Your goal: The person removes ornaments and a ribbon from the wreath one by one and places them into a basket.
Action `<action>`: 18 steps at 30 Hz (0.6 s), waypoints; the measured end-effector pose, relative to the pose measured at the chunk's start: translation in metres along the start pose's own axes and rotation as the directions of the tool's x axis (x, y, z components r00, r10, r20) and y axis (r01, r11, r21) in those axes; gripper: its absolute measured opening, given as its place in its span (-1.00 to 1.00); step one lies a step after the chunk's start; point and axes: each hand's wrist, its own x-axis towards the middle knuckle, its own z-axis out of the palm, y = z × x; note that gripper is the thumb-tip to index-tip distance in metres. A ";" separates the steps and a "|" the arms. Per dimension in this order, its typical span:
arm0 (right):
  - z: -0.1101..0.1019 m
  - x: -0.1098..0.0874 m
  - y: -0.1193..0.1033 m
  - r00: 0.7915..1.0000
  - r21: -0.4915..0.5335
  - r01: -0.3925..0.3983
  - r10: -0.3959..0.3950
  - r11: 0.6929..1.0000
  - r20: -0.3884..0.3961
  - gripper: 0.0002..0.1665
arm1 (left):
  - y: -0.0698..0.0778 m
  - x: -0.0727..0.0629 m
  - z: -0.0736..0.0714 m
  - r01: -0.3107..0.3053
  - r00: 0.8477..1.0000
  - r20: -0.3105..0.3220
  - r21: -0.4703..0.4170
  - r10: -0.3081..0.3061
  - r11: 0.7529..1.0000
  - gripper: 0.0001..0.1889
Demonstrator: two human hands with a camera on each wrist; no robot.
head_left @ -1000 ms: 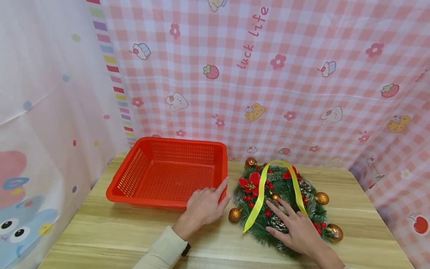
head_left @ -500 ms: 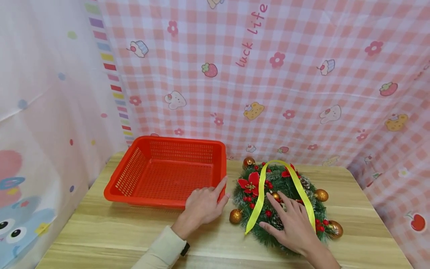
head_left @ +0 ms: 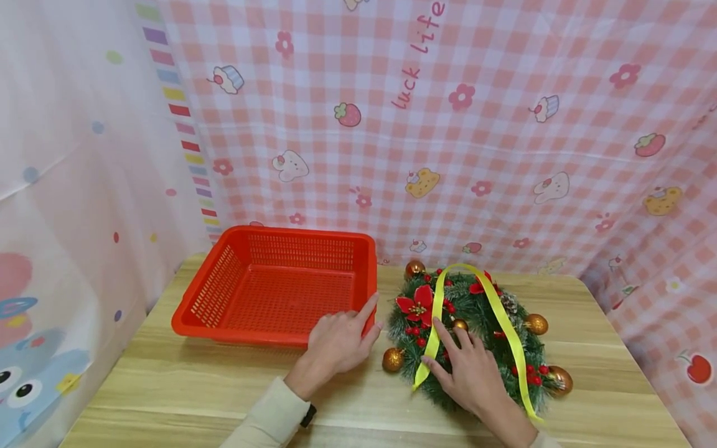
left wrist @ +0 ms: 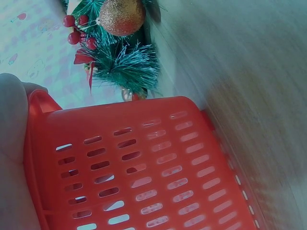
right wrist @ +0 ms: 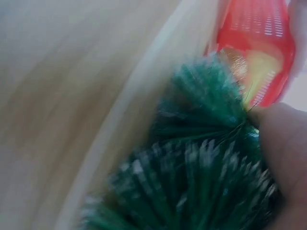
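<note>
A green wreath [head_left: 476, 311] with red flowers, berries, pine cones and gold baubles lies on the right of the table. Across it arches a yellow ribbon [head_left: 511, 333], its two ends hanging toward the front. My right hand [head_left: 473, 373] is over the wreath's front part, index finger and thumb spread apart at the ribbon's left strand. In the right wrist view, the thumb [right wrist: 283, 143] is beside the wreath's green needles [right wrist: 192, 177]. My left hand [head_left: 338, 345] rests on the front right corner of a red plastic basket [head_left: 241, 333], index finger straight; its other fingers are partly hidden.
The wooden table [head_left: 145, 379] bears the basket and wreath side by side, with a narrow gap between them. A pink checked cloth [head_left: 313, 137] hangs close behind the table. Gold baubles [head_left: 393, 359] stick out past the wreath's edge.
My right hand has moved left across the wreath to the ribbon's left strand. The ribbon's right strand has come out from under that hand and lies farther right. My left hand stays at the basket.
</note>
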 end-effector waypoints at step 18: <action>-0.003 -0.009 0.031 0.992 0.068 0.093 -0.098 0.993 0.079 -0.13 | 0.001 -0.001 -0.003 0.004 1.000 0.021 -0.012 -0.004 1.000 -0.37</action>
